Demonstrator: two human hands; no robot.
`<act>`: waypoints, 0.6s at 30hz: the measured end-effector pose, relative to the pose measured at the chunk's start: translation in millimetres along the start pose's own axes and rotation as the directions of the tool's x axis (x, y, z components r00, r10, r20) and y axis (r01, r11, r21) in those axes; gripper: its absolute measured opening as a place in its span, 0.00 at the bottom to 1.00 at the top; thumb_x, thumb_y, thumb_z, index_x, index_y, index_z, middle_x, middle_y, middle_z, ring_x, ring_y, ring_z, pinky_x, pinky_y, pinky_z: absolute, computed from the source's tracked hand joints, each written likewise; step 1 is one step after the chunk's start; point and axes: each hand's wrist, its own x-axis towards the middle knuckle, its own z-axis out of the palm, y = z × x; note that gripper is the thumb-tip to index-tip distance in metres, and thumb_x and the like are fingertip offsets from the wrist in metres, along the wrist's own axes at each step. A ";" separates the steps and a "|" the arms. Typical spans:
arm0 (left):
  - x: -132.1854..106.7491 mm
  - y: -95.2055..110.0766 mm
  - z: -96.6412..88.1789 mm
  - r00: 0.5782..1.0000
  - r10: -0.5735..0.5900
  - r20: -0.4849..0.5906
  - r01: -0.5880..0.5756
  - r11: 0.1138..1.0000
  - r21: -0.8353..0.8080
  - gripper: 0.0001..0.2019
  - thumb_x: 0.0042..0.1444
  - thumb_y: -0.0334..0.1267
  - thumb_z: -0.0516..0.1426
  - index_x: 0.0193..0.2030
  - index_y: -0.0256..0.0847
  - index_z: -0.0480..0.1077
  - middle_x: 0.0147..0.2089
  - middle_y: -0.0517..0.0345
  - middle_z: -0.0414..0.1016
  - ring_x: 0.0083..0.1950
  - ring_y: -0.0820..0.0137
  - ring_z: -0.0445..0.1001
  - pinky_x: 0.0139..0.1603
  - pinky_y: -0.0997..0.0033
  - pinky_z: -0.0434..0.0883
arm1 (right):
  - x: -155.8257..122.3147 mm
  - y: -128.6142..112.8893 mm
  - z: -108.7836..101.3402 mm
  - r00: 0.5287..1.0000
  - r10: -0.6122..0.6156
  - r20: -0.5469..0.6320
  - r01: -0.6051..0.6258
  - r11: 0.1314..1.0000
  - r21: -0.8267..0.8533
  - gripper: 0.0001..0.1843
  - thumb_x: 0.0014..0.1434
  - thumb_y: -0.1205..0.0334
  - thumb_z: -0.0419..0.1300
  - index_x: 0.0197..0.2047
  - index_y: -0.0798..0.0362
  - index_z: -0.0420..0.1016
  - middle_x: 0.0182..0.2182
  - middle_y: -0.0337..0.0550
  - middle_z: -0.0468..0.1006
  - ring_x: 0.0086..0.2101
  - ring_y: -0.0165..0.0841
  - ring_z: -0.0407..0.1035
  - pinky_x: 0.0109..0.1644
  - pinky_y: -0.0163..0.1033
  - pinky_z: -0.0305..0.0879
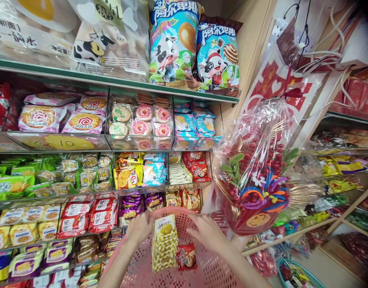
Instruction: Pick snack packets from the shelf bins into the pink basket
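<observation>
A pink perforated plastic basket (135,267) is in front of me, below the snack shelves. My left hand (139,230) closes on its far rim at the left, fingertips close beside a row of packets. On the right side of that rim my right hand (205,232) takes hold, thumb inside. Between my hands, a row of yellow-and-white biscuit packets (165,244) lies in the basket. One red snack packet (186,257) rests against the row's right side. The fingers outside the rim are partly hidden.
Clear-fronted shelves (81,142) hold many wrapped biscuits. Large candy bags (174,44) stand on top. A cellophane-wrapped red flower decoration (256,188) juts out right of the basket. A teal basket (292,272) with snacks sits at lower right. White cables (324,52) hang at upper right.
</observation>
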 end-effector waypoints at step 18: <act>-5.4 -14.6 -0.8 0.999 -0.022 -0.024 0.022 1.000 -0.014 0.23 0.58 0.50 0.40 0.45 0.40 0.68 0.40 0.40 0.78 0.43 0.51 0.75 0.38 0.58 0.67 | 110.3 23.2 -67.7 0.781 -0.038 -0.624 -0.173 0.946 -0.274 0.31 0.54 0.82 0.38 0.62 0.65 0.50 0.58 0.62 0.57 0.59 0.45 0.47 0.60 0.52 0.47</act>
